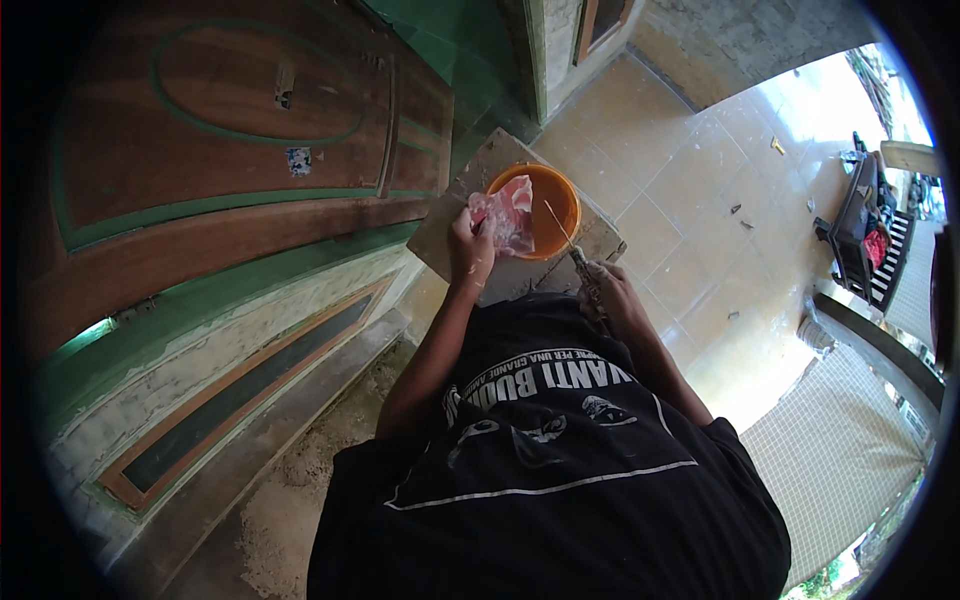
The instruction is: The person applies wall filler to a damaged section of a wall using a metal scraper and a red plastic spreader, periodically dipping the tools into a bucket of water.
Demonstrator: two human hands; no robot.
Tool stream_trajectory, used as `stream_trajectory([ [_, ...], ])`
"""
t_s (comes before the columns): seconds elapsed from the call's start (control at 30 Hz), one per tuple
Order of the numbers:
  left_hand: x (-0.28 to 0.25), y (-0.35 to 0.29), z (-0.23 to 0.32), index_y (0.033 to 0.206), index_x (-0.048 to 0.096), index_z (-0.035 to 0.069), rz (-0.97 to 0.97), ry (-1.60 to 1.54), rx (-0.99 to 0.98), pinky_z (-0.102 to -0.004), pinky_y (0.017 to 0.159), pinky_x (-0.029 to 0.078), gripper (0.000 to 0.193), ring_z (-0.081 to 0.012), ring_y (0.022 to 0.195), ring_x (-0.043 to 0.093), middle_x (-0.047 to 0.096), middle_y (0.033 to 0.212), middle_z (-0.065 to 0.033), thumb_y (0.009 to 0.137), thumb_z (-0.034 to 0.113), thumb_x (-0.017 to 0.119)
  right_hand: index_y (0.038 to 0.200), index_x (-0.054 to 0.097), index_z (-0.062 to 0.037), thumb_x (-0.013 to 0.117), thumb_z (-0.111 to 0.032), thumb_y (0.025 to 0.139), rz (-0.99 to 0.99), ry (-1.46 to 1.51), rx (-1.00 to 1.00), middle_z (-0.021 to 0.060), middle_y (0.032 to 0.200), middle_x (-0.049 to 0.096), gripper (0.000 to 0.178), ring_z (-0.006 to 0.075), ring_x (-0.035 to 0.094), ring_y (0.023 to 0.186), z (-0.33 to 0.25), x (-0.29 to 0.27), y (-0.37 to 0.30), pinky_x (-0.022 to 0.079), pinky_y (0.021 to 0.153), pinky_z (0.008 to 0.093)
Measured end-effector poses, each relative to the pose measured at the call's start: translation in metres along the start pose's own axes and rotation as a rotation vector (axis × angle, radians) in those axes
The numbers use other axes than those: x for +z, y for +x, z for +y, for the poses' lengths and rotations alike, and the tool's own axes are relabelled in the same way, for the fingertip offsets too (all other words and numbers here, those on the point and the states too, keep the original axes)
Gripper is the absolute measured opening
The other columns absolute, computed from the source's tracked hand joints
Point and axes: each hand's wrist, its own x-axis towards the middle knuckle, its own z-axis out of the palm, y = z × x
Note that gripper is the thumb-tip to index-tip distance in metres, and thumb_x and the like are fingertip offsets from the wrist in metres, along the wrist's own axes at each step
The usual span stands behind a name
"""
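My left hand is closed on a crumpled, pinkish see-through plastic bag. The bag hangs over the left part of an orange bucket. White smears mark my left wrist. In my right hand, at the bucket's near right side, is a thin-bladed tool, gripped by its handle. Its narrow blade points up and left over the bucket; whether it is a knife or a scraper I cannot tell. The bucket stands on a rough grey slab, and the bag hides part of its inside.
To the left is a brown wooden door with green trim, above a peeling wall. Beige floor tiles with small scraps stretch right. A dark slatted bench with items on it stands at the far right, near a checkered sheet.
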Motion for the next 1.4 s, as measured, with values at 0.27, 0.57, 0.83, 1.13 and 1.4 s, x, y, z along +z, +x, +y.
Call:
stream_trajectory([
  [0.27,0.009,-0.004,-0.012,0.085,0.055,-0.006,0.018,-0.116,-0.136,-0.0376,0.064,0.045,0.018,-0.0331,0.069,0.059,0.06,0.076,-0.0218,0.081,0.011,0.056,0.094,0.054,0.0036,0.055,-0.024,0.086,0.127,-0.778,-0.346,0.0245,0.078,0.06,0.029,0.041,0.058,0.074,-0.003,0.014,-0.024,0.046,0.067,0.0435],
  [0.57,-0.012,-0.032,0.002,0.084,0.053,-0.004,-0.223,0.071,-0.014,-0.038,0.058,0.048,0.016,-0.0308,0.066,0.06,0.058,0.075,-0.0192,0.083,0.011,0.056,0.083,0.056,0.0042,0.05,-0.031,0.089,0.24,-0.737,-0.27,0.012,0.062,0.056,0.036,0.0204,0.055,0.053,-0.001,0.004,0.04,0.042,0.049,0.0359],
  [0.83,-0.024,-0.023,-0.019,0.102,0.055,0.002,-0.032,-0.806,-0.607,-0.026,0.045,0.052,0.021,-0.0172,0.063,0.059,0.06,0.088,-0.0082,0.082,0.007,0.052,0.081,0.057,0.0016,0.046,-0.037,0.091,0.11,-0.655,-0.175,0.0035,0.063,0.053,0.041,0.0107,0.049,0.052,0.013,-0.009,0.02,0.037,0.045,0.0271],
  [1.13,-0.015,-0.03,-0.053,0.09,0.047,0.002,-0.516,-2.058,-1.24,-0.0163,0.035,0.029,0.009,-0.0029,0.036,0.032,0.042,0.061,-0.0036,0.083,0.001,0.04,0.078,0.05,-0.0018,0.04,-0.034,0.095,-0.066,-0.371,0.018,0.0021,0.061,0.046,0.038,0.0129,0.045,0.055,-0.024,0.016,-0.054,0.038,0.051,0.0306],
  [1.4,0.011,-0.038,-0.06,0.09,0.051,0.006,-0.546,-1.984,-1.045,-0.0156,0.032,0.024,0.013,-0.0055,0.04,0.032,0.041,0.06,-0.0007,0.079,-0.001,0.049,0.079,0.047,-0.0003,0.038,-0.032,0.096,-0.134,-0.584,-0.192,0.0051,0.062,0.047,0.037,0.0152,0.048,0.057,-0.014,0.043,-0.048,0.039,0.052,0.0322],
])
